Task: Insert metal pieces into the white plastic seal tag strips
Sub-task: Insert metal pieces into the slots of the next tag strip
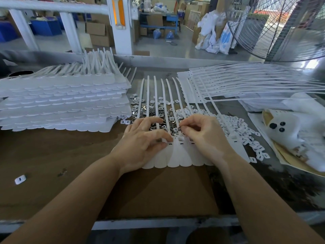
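Strip sheet [177,155] of white seal tags lies flat at the table's [44,164] near-edge centre, tails running toward the far edge. Your left hand [142,147] rests on its tag heads, fingers curled, thumb pressing. Your right hand [202,136] pinches a small metal piece [179,129] just above a tag slot. Loose metal pieces [154,111] lie under the tails.

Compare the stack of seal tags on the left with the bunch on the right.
The left stack is tall, in neat layers, tag heads facing the person. The right bunch lies lower and flatter, its tails sweeping off to the right. Both are white plastic seal strips on the same workbench.
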`<state>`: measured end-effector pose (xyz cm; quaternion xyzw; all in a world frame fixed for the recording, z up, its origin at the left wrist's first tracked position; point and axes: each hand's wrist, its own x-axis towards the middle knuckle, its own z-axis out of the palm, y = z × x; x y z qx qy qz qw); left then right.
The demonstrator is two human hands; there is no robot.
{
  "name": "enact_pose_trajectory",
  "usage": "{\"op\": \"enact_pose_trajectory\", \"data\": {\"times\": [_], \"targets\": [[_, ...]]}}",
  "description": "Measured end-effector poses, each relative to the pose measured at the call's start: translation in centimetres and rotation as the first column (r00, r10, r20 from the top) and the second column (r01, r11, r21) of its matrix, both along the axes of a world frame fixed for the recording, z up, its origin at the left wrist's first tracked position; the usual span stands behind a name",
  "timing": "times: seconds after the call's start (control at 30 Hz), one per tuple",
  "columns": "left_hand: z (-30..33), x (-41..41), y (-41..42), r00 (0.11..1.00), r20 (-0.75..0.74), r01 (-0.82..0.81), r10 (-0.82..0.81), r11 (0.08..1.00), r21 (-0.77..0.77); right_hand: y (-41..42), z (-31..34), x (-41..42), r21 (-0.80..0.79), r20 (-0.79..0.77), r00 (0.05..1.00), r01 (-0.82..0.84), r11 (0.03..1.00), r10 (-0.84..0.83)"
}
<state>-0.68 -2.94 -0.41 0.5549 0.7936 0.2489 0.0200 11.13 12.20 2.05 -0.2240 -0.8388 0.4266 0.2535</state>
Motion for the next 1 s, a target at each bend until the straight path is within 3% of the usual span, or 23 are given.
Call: {"op": "enact_pose_trajectory", "data": {"times": [0.23, 0.57, 1.0], "targets": [[0.2, 0.1, 0.2, 0.999, 0.033, -0.002, 0.000, 0.999, 0.040, 0.0, 0.9, 0.0, 0.082, 0.160, 0.987, 0.007, 0.997, -0.020], [0.1, 0.1, 0.2, 1.000, 0.023, -0.017, 0.016, 0.998, 0.053, 0.0, 1.4, -0.2, 0.017, 0.314, 0.949, -0.008, 1.000, 0.003], [0.0, 0.0, 0.3, 1.000, 0.013, -0.027, 0.026, 0.997, 0.071, 0.2, 1.8, -0.6, 0.021, 0.331, 0.943, 0.029, 0.999, -0.034]]}}
